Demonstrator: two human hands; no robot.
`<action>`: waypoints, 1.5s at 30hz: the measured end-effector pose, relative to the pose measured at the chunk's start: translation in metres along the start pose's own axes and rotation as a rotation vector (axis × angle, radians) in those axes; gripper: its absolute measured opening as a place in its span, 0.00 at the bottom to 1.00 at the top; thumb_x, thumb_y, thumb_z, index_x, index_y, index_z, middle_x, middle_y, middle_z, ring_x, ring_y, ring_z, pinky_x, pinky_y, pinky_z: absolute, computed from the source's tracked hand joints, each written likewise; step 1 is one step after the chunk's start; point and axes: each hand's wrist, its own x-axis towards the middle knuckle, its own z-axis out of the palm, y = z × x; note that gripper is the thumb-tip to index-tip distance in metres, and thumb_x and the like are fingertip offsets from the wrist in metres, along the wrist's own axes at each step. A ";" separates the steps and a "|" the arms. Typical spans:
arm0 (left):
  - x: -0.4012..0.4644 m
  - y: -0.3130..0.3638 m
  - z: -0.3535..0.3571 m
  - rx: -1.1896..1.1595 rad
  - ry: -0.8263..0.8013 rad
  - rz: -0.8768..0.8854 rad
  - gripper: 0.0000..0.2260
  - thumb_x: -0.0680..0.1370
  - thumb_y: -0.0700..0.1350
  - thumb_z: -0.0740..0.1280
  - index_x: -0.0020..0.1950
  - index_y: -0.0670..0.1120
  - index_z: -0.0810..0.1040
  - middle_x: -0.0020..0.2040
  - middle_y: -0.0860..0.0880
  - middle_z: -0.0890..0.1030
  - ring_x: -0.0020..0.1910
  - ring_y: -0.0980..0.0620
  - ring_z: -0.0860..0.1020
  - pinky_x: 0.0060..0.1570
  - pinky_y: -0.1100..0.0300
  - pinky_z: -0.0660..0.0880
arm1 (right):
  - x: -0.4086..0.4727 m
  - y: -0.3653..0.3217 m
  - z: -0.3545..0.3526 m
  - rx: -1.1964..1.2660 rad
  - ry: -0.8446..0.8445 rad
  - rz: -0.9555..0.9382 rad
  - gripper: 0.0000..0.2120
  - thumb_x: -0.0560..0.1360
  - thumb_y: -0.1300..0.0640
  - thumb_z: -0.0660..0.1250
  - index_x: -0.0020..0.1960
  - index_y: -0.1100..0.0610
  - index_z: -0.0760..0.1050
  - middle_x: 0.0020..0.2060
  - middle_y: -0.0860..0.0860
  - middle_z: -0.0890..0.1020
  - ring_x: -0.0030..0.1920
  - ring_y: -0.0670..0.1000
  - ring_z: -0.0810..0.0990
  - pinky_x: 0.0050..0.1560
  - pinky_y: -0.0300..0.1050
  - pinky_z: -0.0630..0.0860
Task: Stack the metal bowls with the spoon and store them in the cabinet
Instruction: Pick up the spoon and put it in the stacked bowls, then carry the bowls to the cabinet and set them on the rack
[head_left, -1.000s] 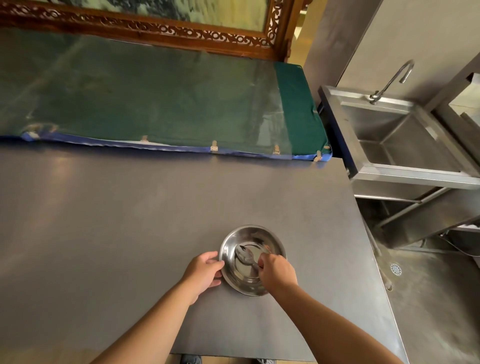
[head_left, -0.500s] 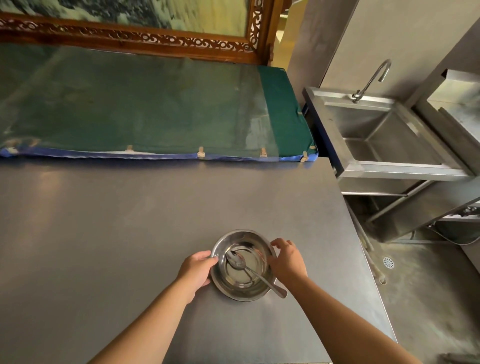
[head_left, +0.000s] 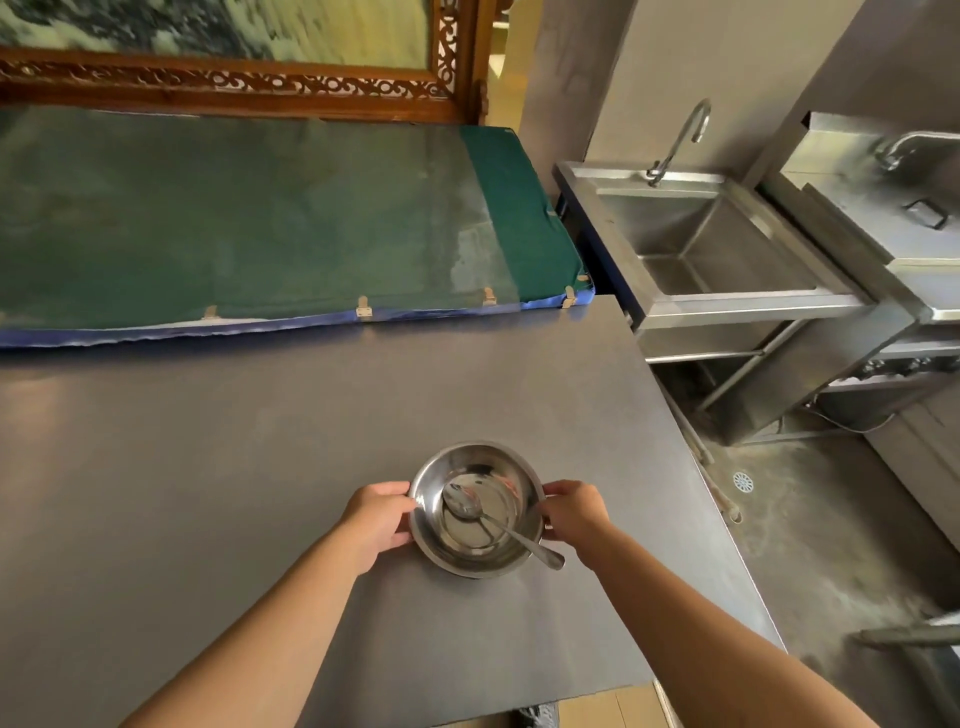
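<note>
A shiny metal bowl (head_left: 475, 467) sits on the grey table (head_left: 208, 467) near its front right. Whether more bowls are nested under it I cannot tell. A metal spoon (head_left: 498, 525) lies inside, its scoop at the bowl's middle and its handle sticking out over the near right rim. My left hand (head_left: 379, 519) grips the bowl's left rim. My right hand (head_left: 574, 512) grips the right rim, just above the spoon handle. No cabinet is in view.
A green padded mat (head_left: 260, 223) with a blue edge lies across the far side of the table. To the right stand a steel sink (head_left: 717, 244) with a faucet (head_left: 680, 140) and steel equipment (head_left: 883, 218). The table's right edge drops to the concrete floor (head_left: 831, 545).
My right hand let go of the spoon inside the bowl and moved to the bowl's right rim. The spoon now rests with its handle over the edge. My left hand stayed on the left rim.
</note>
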 end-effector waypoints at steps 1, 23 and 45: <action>0.000 0.007 0.000 0.006 -0.015 0.013 0.18 0.77 0.33 0.68 0.67 0.41 0.77 0.55 0.40 0.84 0.49 0.45 0.83 0.51 0.49 0.80 | -0.005 -0.004 -0.004 0.038 0.014 -0.005 0.14 0.68 0.74 0.66 0.50 0.63 0.83 0.39 0.63 0.86 0.34 0.58 0.83 0.44 0.59 0.85; -0.200 0.162 0.261 0.127 -0.571 0.388 0.10 0.78 0.34 0.68 0.57 0.43 0.82 0.45 0.45 0.87 0.38 0.51 0.85 0.35 0.59 0.82 | -0.177 0.028 -0.337 0.628 0.305 -0.398 0.08 0.74 0.70 0.70 0.51 0.63 0.84 0.40 0.61 0.87 0.35 0.56 0.86 0.35 0.44 0.83; -0.519 -0.085 0.798 0.584 -1.428 0.196 0.11 0.77 0.33 0.66 0.58 0.38 0.82 0.44 0.45 0.87 0.38 0.54 0.86 0.34 0.63 0.81 | -0.460 0.446 -0.677 1.061 1.188 -0.268 0.12 0.72 0.67 0.75 0.56 0.66 0.81 0.45 0.62 0.87 0.45 0.61 0.87 0.43 0.48 0.84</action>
